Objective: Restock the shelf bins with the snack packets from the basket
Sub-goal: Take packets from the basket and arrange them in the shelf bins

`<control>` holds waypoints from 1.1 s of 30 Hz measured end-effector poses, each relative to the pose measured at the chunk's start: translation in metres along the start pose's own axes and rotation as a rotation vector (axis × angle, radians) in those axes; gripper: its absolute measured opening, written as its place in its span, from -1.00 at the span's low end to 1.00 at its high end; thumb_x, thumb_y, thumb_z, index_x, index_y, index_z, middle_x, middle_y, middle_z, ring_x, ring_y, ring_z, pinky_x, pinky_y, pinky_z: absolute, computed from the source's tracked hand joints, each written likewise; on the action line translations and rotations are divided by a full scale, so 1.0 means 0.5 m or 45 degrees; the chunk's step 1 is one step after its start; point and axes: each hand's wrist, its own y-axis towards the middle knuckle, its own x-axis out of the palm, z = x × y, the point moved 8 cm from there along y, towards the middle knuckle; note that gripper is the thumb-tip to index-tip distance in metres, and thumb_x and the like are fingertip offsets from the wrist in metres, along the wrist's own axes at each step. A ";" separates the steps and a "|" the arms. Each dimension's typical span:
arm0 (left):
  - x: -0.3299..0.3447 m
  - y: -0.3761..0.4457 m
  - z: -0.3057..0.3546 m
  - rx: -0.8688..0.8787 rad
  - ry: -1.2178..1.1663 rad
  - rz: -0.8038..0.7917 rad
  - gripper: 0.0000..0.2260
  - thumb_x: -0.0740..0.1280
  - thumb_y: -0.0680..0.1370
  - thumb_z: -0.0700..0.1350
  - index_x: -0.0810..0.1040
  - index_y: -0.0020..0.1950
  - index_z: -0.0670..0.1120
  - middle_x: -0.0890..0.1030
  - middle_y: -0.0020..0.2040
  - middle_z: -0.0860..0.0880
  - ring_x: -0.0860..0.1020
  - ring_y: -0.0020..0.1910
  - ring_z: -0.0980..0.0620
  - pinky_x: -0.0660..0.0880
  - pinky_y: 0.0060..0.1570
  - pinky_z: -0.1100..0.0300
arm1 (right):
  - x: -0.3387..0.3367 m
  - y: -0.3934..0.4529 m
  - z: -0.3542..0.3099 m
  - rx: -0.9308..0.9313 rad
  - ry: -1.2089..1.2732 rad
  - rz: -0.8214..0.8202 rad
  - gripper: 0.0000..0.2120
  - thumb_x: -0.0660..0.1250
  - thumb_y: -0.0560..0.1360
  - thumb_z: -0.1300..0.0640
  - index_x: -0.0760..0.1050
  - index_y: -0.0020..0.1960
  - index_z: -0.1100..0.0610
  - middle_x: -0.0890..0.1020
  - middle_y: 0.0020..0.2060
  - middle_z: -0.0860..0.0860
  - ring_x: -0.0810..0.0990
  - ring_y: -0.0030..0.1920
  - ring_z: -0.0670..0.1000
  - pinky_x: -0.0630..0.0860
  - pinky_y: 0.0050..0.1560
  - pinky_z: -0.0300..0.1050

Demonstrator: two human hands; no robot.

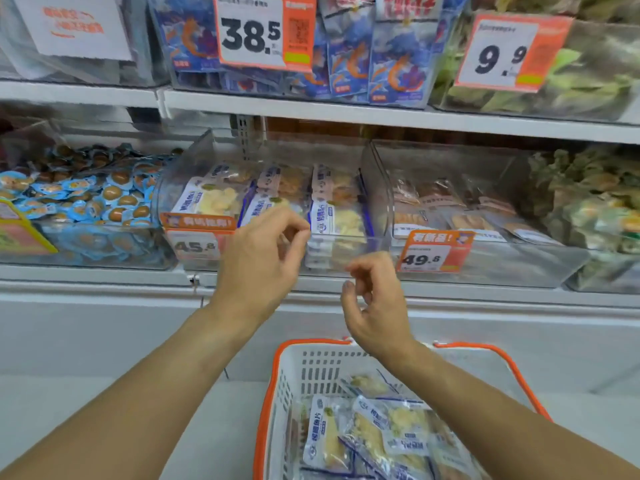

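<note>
A white basket with an orange rim (pixel 277 375) stands low in front of me and holds several white-and-blue snack packets (pixel 377 434). On the middle shelf a clear bin (pixel 377 216) holds rows of the same packets (pixel 211 199). My left hand (pixel 263 251) hovers in front of this bin with fingers loosely curled and nothing in them. My right hand (pixel 374 299) hangs lower, between bin and basket, fingers also loosely curled and holding nothing.
To the left a bin of blue egg packets (pixel 79 199); to the right a bin of brownish packets (pixel 460 216) with a 49.8 tag (pixel 433 252). A 45.8 tag (pixel 197 242) hangs on the middle bin. The upper shelf carries blue shrimp packets (pixel 349 60).
</note>
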 end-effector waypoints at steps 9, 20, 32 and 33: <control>0.389 -0.491 -0.085 -0.972 0.127 -1.275 -0.72 0.17 0.59 -0.27 0.52 0.21 -0.01 0.60 0.11 -0.06 0.58 0.01 -0.06 0.55 0.01 0.08 | -0.001 -0.447 0.298 0.844 -0.329 -0.670 -0.80 0.25 0.53 0.25 0.45 0.13 0.07 0.45 0.04 -0.03 0.50 -0.04 -0.03 0.49 0.01 -0.11; 0.548 -0.840 -0.079 -2.392 -0.797 -0.653 -0.91 0.26 0.58 -0.30 0.47 0.07 -0.24 0.54 -0.06 -0.19 0.55 -0.06 -0.10 0.50 -0.02 0.06 | 0.027 -0.694 0.434 1.529 -0.306 -1.139 -0.11 0.41 0.50 0.01 -0.06 0.63 0.04 -0.05 0.60 0.09 0.19 0.55 0.15 0.31 0.46 0.00; 0.584 -0.807 -0.099 -2.355 -0.614 -0.592 -0.90 0.36 0.55 -0.34 0.55 0.06 -0.26 0.66 -0.19 -0.27 0.62 -0.27 -0.15 0.64 -0.19 0.06 | 0.048 -0.694 0.448 1.556 -0.124 -1.093 -0.42 0.33 0.56 0.16 0.23 0.53 0.06 -0.10 0.62 0.10 0.04 0.60 0.11 0.34 0.42 -0.07; 0.582 -0.803 -0.100 -2.353 -0.620 -0.607 -0.89 0.34 0.55 -0.36 0.54 0.07 -0.28 0.67 -0.13 -0.31 0.65 -0.21 -0.19 0.64 -0.11 0.02 | 0.049 -0.689 0.447 1.546 -0.132 -1.083 -0.45 0.34 0.56 0.12 0.27 0.51 0.07 -0.03 0.61 0.12 0.00 0.61 0.09 0.33 0.43 -0.06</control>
